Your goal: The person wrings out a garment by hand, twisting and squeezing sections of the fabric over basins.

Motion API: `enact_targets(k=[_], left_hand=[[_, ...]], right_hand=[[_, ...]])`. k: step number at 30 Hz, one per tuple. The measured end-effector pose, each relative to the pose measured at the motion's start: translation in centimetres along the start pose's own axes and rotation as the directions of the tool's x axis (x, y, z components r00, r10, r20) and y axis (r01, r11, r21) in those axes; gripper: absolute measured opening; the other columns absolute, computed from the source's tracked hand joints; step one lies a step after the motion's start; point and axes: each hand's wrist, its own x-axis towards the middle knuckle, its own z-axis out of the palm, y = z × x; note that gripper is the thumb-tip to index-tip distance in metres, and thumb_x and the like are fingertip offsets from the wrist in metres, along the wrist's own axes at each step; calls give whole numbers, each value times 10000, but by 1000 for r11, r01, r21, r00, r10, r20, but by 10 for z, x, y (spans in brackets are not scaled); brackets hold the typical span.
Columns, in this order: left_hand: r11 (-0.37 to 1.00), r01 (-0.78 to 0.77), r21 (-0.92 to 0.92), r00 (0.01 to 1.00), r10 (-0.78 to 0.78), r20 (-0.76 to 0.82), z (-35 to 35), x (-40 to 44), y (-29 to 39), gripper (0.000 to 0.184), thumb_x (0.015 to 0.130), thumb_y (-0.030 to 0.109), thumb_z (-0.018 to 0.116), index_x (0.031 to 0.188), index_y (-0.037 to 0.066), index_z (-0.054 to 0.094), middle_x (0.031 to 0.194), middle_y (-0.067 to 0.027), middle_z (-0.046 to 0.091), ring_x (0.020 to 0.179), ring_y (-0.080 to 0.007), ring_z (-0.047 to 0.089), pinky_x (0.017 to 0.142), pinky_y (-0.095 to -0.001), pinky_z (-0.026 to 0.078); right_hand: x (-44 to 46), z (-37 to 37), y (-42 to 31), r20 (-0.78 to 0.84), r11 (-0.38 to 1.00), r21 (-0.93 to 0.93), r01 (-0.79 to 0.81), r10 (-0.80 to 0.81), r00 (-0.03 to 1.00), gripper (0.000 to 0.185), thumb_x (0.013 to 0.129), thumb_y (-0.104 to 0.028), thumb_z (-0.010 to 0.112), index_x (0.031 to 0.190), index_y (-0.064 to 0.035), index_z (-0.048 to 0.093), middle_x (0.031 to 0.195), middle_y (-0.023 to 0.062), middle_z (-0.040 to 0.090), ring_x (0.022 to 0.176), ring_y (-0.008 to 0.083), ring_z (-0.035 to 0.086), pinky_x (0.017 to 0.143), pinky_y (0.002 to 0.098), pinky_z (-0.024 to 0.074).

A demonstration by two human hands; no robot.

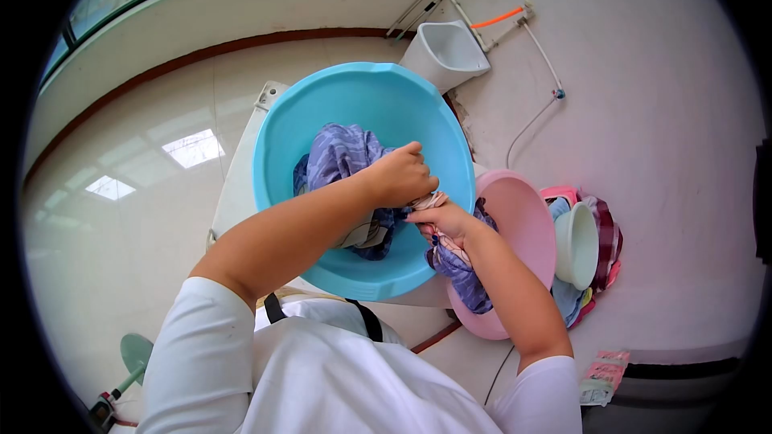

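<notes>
A purple patterned cloth point(344, 153) lies bunched in a large blue basin point(386, 100), and a twisted length of it rises to my hands. My left hand point(402, 177) is closed in a fist around the twist over the basin's right half. Just below and to the right, my right hand point(446, 223) grips the same cloth, its fingers wrapped round a pale pinkish stretch. Past the right hand, the cloth's end hangs over the basin's rim beside my forearm, above a pink basin point(523, 217).
The blue basin rests on a white surface point(237, 181). A pale green basin point(577, 245) sits against piled laundry point(607, 233) at the right. Behind are a white sink point(454, 48) and a thin hose point(531, 128) along the wall. Glossy tiles point(145, 120) cover the floor.
</notes>
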Motion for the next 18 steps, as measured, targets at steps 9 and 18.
enact_targets(k=[9,18], left_hand=[[997,-18,-74,1000,19,14,-2,-2,0,67,684,230,595,684,173,561,567,24,520,586,-153,528,715,-286,332],[918,244,-313,967,-205,153,-15,7,-3,116,597,228,641,678,154,601,556,-28,570,565,-210,559,697,-320,347]], right_hand=[[1,0,2,21,994,-36,-101,102,995,175,771,-32,610,664,-90,485,474,19,449,395,113,435,378,265,326],[-55,45,-7,-97,-12,-955,-296,-932,349,749,655,-232,743,1263,35,397,1180,214,501,1059,326,511,888,471,402]])
